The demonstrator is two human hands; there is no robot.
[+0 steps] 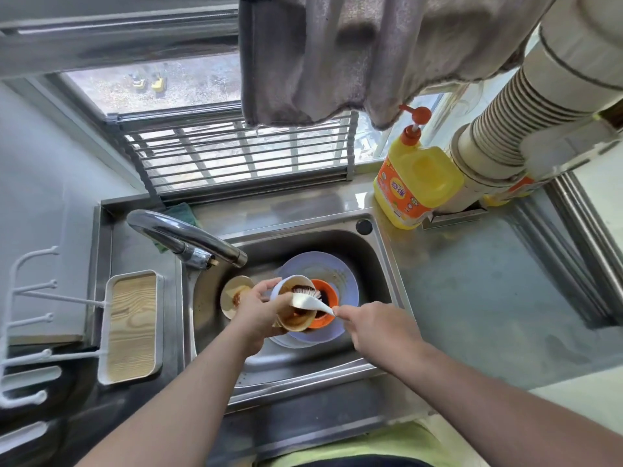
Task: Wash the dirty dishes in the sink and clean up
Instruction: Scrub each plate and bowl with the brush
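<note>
My left hand point(258, 306) grips a small dirty bowl point(292, 318), tilted over the steel sink point(367, 264). My right hand point(377, 326) holds the white handle of a dish brush point(308, 299), whose dark bristles press inside the bowl. Under them lie an orange bowl point(325, 308) and a pale blue plate point(323, 267) smeared with brown sauce. A cream dish point(232, 291) lies at the sink's left side, partly hidden by my left hand.
The chrome faucet point(188, 235) arches over the sink's back left. A yellow detergent bottle point(416, 183) stands on the counter at the back right. A wood-bottomed tray point(131, 326) sits left of the sink. A grey towel point(337, 55) hangs above, by a ribbed duct point(512, 123).
</note>
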